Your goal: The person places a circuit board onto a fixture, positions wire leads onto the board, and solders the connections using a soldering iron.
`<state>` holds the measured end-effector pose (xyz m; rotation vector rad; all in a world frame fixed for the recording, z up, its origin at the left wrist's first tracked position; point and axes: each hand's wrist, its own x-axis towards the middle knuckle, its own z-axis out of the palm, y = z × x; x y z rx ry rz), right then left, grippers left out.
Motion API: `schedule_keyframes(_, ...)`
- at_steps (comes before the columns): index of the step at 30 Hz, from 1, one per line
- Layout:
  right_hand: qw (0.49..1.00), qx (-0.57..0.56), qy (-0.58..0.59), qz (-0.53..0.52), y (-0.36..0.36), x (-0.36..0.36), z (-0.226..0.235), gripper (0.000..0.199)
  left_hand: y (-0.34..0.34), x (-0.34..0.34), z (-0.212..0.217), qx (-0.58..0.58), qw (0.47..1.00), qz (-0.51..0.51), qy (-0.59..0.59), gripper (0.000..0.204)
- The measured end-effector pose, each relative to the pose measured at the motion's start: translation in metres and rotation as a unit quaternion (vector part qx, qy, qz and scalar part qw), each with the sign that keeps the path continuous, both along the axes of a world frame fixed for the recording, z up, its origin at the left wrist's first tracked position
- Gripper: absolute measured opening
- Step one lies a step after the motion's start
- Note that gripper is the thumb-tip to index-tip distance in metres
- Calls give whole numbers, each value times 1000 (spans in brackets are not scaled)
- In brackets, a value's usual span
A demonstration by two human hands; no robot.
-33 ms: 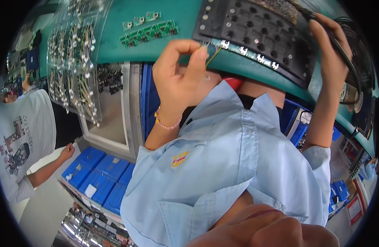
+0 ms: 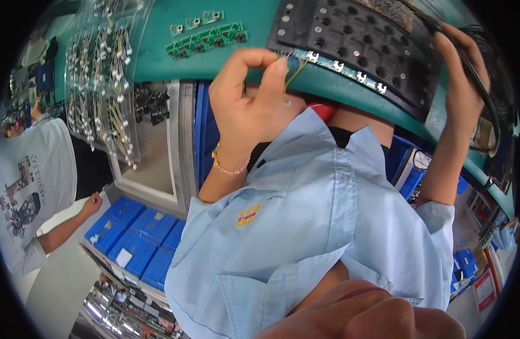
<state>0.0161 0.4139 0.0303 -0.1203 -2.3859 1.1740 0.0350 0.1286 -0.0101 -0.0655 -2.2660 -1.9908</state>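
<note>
Below, at lower left, blue bins (image 2: pixel 137 234) sit shut under lids, contents hidden. Left hand (image 2: pixel 246 101) pinches thin wires (image 2: pixel 291 76) at upper centre; right hand (image 2: pixel 460 85) grips the black panel (image 2: pixel 356 42). Nothing has shifted since before.

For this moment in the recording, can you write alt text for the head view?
The left hand pinches thin yellow wires at the edge of a black perforated panel on a green bench, while the right hand grips the panel's far end. Small green circuit boards lie nearby; another person in a white shirt stands at left.
</note>
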Motion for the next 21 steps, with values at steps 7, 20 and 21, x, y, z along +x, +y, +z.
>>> schedule_keyframes(7,974,-155,71,150,-7,55,-22,28,7,-11,-4,-248,932,-70,255,7)
schedule_keyframes(20,939,-177,86,281,-44,65,-36,27,15,-12,-23,-301,920,-42,247,11)
schedule_keyframes(21,939,-176,82,282,-46,64,-36,27,15,-13,-24,-296,919,-39,259,11)
